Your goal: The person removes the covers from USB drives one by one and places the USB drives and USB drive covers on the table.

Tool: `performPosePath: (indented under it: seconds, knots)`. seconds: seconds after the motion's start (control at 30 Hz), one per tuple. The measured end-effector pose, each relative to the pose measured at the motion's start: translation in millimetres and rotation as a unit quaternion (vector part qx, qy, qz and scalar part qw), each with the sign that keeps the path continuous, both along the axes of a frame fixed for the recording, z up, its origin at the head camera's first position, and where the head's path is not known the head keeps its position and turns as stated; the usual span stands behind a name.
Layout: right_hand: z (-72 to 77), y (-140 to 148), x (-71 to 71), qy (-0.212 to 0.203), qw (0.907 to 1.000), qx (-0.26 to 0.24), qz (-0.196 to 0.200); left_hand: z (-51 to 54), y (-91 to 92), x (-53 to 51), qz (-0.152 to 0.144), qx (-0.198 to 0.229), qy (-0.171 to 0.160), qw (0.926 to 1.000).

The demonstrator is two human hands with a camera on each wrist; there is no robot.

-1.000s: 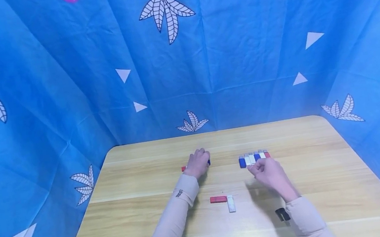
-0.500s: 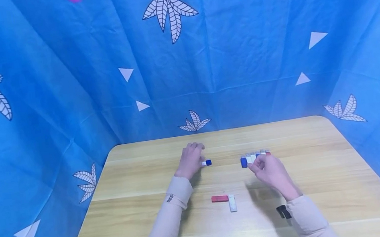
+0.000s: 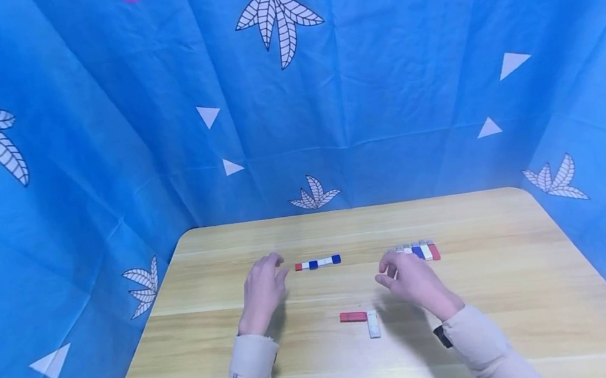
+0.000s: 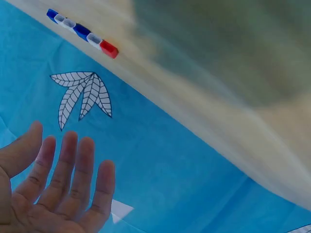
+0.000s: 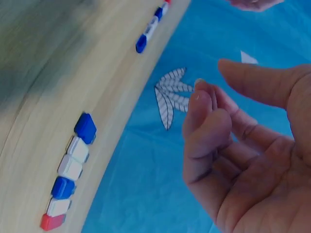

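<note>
My left hand point(image 3: 262, 291) hovers left of a short row of small cap-like pieces point(image 3: 325, 261), red, white and blue, set end to end. In the left wrist view its fingers point(image 4: 68, 165) are spread and hold nothing. My right hand point(image 3: 416, 279) is raised in front of a row of stick-shaped pieces, like USB sticks point(image 3: 426, 252), standing side by side. It hides the row's left end in the head view. In the right wrist view its fingers point(image 5: 209, 138) curl loosely, thumb apart, with nothing between them; that row point(image 5: 70, 166) runs blue, white, white, blue, white, red.
Nearer me on the wooden table point(image 3: 216, 356) lie a red stick point(image 3: 353, 317) and a white stick point(image 3: 373, 324), meeting at a corner. A blue patterned curtain point(image 3: 408, 71) encloses the table's back and sides. A black band point(image 3: 443, 336) shows at my right wrist.
My left hand has drawn back to the left from the cap-like row, uncovering all of it. My right hand has shifted slightly left, and its fingers have loosened.
</note>
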State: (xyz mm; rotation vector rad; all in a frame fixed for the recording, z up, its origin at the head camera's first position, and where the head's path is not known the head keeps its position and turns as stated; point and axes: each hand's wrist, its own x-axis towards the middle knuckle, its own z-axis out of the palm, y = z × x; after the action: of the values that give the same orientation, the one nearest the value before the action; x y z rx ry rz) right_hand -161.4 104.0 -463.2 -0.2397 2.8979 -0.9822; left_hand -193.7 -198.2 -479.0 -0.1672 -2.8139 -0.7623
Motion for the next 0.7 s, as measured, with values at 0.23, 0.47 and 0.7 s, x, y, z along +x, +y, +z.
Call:
performPosePath:
  seconds: [0.23, 0.47, 0.7]
  knots:
    - [-11.4, -22, 1.2, 0.017, 0.9963, 0.037, 0.076, -3.8, -11.5, 30.1, 0.018, 0.025, 0.012, 0.9995]
    - [-18.5, -29, 9.7, -0.066, 0.9868, 0.082, 0.123, -5.4, -18.9, 48.2, 0.039, 0.037, 0.018, 0.9984]
    - [-24.9, -30, 17.9, -0.098, 0.9750, 0.135, 0.146, -5.3, -22.7, 56.3, 0.048, 0.056, 0.005, 0.9973]
